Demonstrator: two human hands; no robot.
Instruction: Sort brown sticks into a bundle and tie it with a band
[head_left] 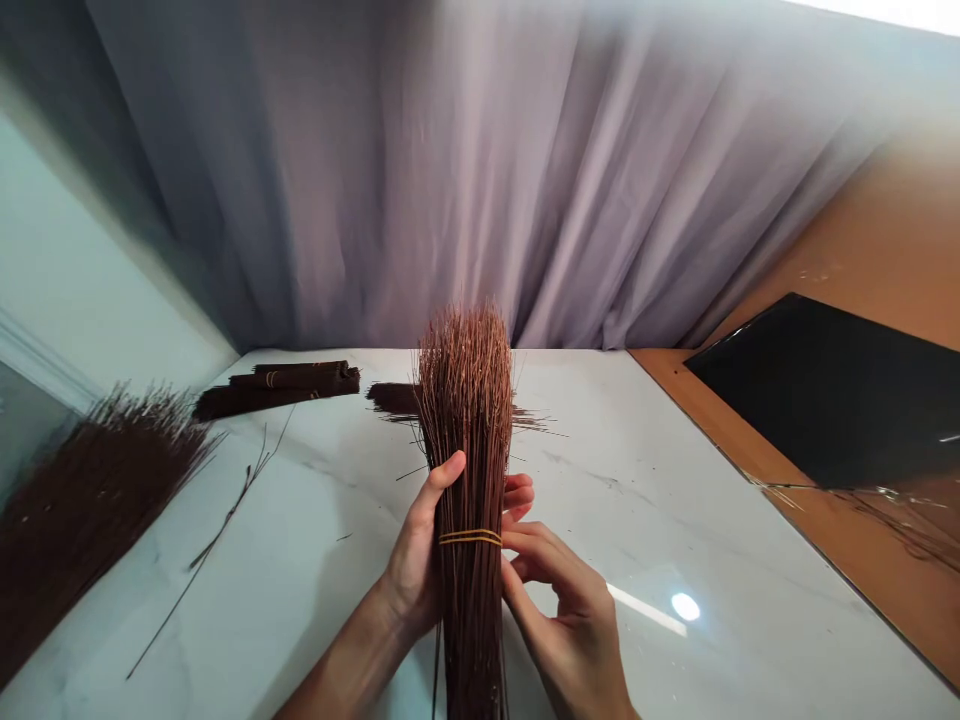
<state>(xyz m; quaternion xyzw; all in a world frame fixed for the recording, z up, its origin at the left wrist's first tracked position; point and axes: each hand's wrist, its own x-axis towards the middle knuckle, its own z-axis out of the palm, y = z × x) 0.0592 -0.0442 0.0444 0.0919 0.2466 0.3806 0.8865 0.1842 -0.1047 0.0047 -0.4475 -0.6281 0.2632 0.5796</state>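
Note:
A thick bundle of thin brown twigs (pixel 469 470) stands nearly upright in front of me, its frayed tips pointing away. My left hand (pixel 420 545) is wrapped round it from the left, with the thumb along the front and fingertips showing on the far right side. Around the bundle's middle runs a doubled yellow rubber band (pixel 470 537). At the bundle's right edge, my right hand (pixel 562 590) pinches the band's side with thumb and forefinger. The lower end of the bundle leaves the view at the bottom.
Tied brown bundles (pixel 281 387) lie at the back left of the white marbled table (pixel 720 520). Loose twigs (pixel 394 398) lie behind the held bundle. A large twig pile (pixel 90 510) covers the left edge, near a few stray twigs (pixel 225 520). A black panel (pixel 832 390) is at right.

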